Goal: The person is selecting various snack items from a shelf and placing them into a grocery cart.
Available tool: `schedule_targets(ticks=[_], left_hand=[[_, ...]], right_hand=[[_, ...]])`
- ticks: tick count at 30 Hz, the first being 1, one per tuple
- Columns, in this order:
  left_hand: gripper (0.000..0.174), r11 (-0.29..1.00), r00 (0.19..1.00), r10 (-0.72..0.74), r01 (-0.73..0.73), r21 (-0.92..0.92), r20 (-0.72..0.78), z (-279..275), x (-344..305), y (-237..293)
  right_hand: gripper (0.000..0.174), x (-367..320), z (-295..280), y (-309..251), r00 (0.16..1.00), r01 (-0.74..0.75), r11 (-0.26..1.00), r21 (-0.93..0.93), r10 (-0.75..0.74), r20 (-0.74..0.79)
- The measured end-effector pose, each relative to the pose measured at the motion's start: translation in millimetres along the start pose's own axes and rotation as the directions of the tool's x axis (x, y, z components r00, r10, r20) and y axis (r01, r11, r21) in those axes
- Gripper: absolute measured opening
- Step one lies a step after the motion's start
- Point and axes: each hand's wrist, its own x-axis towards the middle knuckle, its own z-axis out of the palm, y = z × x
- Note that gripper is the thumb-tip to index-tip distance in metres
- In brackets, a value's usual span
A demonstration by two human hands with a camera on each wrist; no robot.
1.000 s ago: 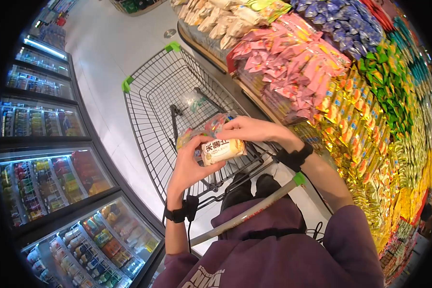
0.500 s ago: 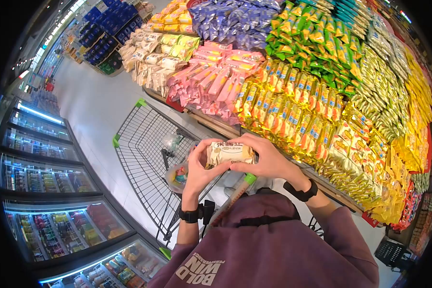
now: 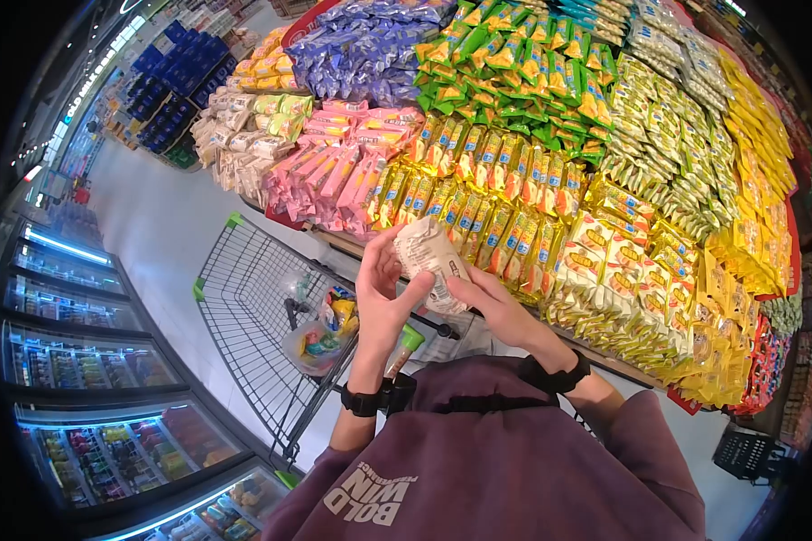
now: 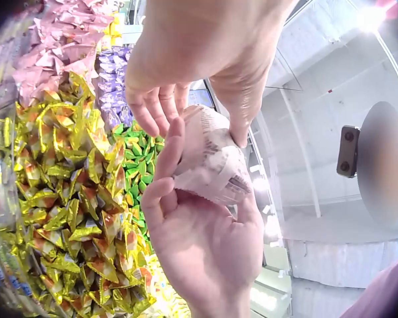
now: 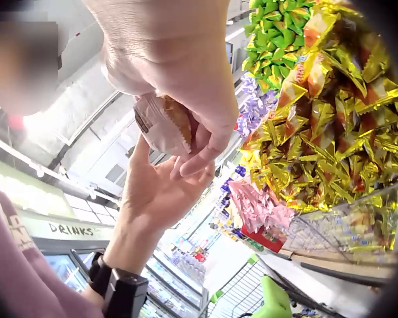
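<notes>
Beside gold plastic-wrapped snacks (image 3: 478, 167), left hand (image 3: 382, 293) and right hand (image 3: 507, 313) narrowly grip one pale oblong plastic packet (image 3: 429, 255)

The wood-edged display surface (image 3: 613, 362) over here is heaped with shiny gold packets (image 3: 505, 243), pink packets (image 3: 338, 171), green packets (image 3: 514, 81) and violet-blue packets (image 3: 361, 54); a grey wire shopping cart (image 3: 244, 288) stands on the smooth pale floor (image 3: 153, 198).
</notes>
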Motion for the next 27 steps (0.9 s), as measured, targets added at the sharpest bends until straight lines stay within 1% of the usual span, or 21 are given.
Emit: schedule_targets(ticks=[2,3,6,7,10,11,14,15,17,18,19,21,22,23,24,25,26,27], left_hand=[[0.061,0.999,0.999,-0.039,0.039,-0.016,-0.024,14,-3,-3],[0.058,0.998,0.998,-0.06,0.059,-0.029,-0.029,19,-4,-7],[0.05,0.99,0.99,-0.137,0.137,-0.031,-0.014,37,-8,-7],[0.047,0.986,0.986,-0.165,0.165,-0.024,-0.003,43,-9,-7],[0.04,0.996,0.996,-0.084,0.084,-0.023,-0.021,54,-10,-27],[0.04,0.996,0.996,-0.082,0.082,-0.023,-0.036,58,-11,-28],[0.04,0.998,0.994,-0.067,0.066,-0.023,-0.091,71,-14,-26],[0.039,0.998,0.992,-0.063,0.062,-0.019,-0.106,75,-15,-24],[0.038,0.998,0.992,-0.051,0.054,0.022,-0.116,80,-16,-24],[0.038,0.997,0.993,-0.044,0.051,0.059,-0.11,82,-16,-25],[0.038,0.995,0.994,-0.038,0.047,0.093,-0.101,85,-16,-25],[0.038,0.995,0.993,-0.097,0.095,-0.024,-0.067,88,-14,-24],[0.039,0.989,0.991,-0.126,0.122,-0.081,-0.05,89,-15,-23],[0.04,0.988,0.992,-0.125,0.122,-0.089,-0.02,89,-16,-21],[0.041,0.99,0.991,-0.133,0.133,-0.054,-0.001,88,-18,-20],[0.041,0.99,0.99,-0.142,0.143,-0.02,0.02,87,-19,-19],[0.042,0.989,0.988,-0.151,0.15,0.014,0.043,89,-19,-19],[0.042,0.993,0.992,-0.118,0.118,0.015,0.046,92,-19,-17]], right_hand=[[0.046,-7,-9,-4,0.999,-0.04,0.994,0.103,0.04,-0.005],[0.046,-9,-18,-3,0.996,-0.087,0.994,0.064,0.086,0.025],[0.046,-21,-31,-10,1.0,0.0,1.0,-0.017,0.0,0.026],[0.046,-25,-37,-9,1.0,-0.023,0.999,-0.042,0.023,-0.006],[0.049,-31,-49,-4,0.991,0.098,0.959,-0.266,-0.118,-0.06],[0.048,-31,-48,0,0.977,0.117,0.955,-0.272,-0.16,-0.143],[0.044,-37,-39,-10,0.925,0.211,0.949,-0.234,-0.272,-0.267],[0.043,-38,-37,-16,0.927,0.195,0.952,-0.237,-0.258,-0.274],[0.043,-36,-35,-20,0.9,0.257,0.931,-0.258,-0.328,-0.288],[0.042,-36,-34,-21,0.882,0.286,0.92,-0.266,-0.361,-0.303],[0.042,-36,-36,-21,0.881,0.271,0.922,-0.276,-0.353,-0.314],[0.04,-36,-44,-21,0.881,0.243,0.921,-0.305,-0.341,-0.329],[0.039,-38,-47,-23,0.878,0.244,0.929,-0.277,-0.333,-0.345],[0.038,-40,-50,-25,0.875,0.244,0.938,-0.247,-0.322,-0.361],[0.037,-42,-51,-26,0.872,0.243,0.946,-0.215,-0.31,-0.378],[0.035,-43,-54,-24,0.844,0.248,0.938,-0.242,-0.332,-0.421],[0.033,-44,-57,-24,0.83,0.265,0.925,-0.272,-0.363,-0.424],[0.032,-46,-59,-25,0.817,0.28,0.912,-0.301,-0.39,-0.424]])
